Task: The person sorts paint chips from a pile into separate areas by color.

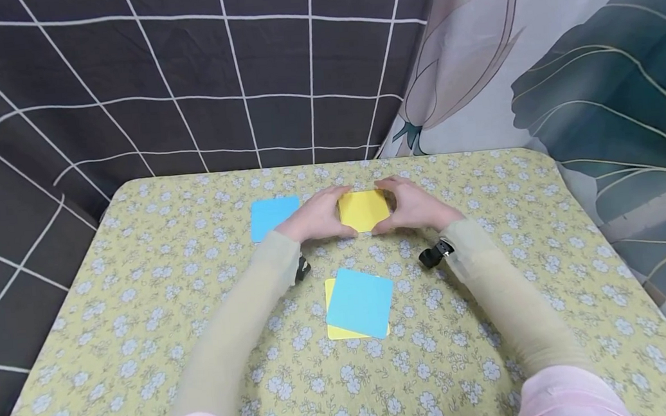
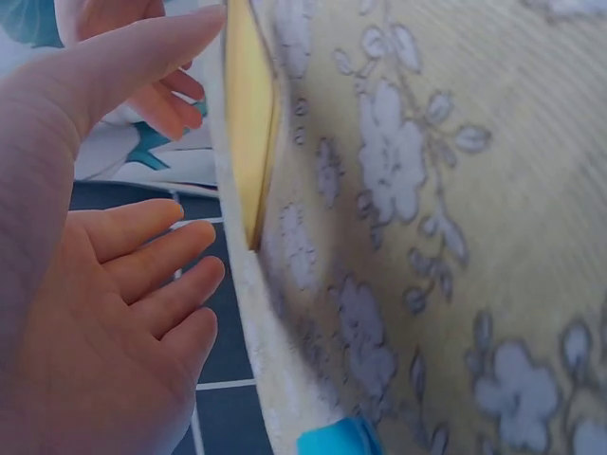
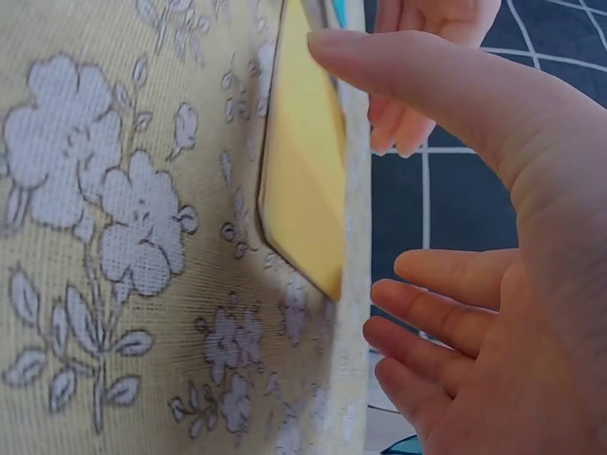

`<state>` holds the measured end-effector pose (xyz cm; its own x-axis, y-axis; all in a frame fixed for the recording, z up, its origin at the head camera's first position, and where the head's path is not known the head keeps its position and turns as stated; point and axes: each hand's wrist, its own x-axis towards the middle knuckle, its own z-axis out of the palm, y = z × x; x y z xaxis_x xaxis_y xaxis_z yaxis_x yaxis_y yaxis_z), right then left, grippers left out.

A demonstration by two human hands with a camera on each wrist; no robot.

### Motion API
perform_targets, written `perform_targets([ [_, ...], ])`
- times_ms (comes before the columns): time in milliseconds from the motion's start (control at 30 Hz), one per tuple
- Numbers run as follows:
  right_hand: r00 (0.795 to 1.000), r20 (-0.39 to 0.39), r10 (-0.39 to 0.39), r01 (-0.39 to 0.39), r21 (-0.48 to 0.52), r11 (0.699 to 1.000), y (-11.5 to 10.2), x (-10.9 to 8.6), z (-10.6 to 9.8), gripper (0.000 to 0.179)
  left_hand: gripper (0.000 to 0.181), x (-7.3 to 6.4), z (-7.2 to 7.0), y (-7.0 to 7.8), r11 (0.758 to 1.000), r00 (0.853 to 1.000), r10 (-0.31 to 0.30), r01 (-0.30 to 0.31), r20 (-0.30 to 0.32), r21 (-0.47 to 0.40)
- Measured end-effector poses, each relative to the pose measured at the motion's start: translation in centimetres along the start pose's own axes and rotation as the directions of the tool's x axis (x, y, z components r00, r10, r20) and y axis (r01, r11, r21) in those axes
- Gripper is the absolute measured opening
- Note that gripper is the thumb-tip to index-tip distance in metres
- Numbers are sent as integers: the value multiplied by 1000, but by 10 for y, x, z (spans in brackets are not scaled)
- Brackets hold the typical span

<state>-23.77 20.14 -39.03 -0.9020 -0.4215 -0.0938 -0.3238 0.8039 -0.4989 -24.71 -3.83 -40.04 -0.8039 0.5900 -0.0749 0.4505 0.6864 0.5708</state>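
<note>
A small stack of yellow square cards (image 1: 363, 211) lies flat on the flowered tablecloth, between my two hands. My left hand (image 1: 323, 214) is at its left side, fingers spread and thumb near the front corner. Opposite it, my right hand (image 1: 413, 205) borders the right side in the same way. The left wrist view shows loosely straight fingers and the left thumb (image 2: 142, 62) close to the yellow edge. In the right wrist view the right thumb (image 3: 408, 62) reaches over the yellow stack (image 3: 303, 171); whether it touches, I cannot tell.
Left of the yellow stack lies a blue square (image 1: 272, 215), partly hidden by my left hand. Nearer me, another blue square (image 1: 363, 302) sits rotated on top of a yellow square (image 1: 342, 333). Behind the table hang a dark grid-patterned cloth (image 1: 271, 64) and a leaf-patterned curtain (image 1: 608, 85).
</note>
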Motion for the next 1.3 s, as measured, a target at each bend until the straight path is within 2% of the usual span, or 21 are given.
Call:
perform_targets([
  [333, 999, -34, -2, 2, -3, 1000, -9, -13, -4, 114, 101, -23, -10, 5, 999, 998, 39, -39, -44, 0],
  [900, 993, -71, -91, 86, -77, 993, -24, -29, -9, 115, 95, -59, -20, 17, 994, 989, 105, -103, -101, 20],
  [1300, 987, -102, -120, 109, -109, 988, -31, -46, -9, 106, 97, -81, -26, 24, 993, 990, 111, -106, -88, 51],
])
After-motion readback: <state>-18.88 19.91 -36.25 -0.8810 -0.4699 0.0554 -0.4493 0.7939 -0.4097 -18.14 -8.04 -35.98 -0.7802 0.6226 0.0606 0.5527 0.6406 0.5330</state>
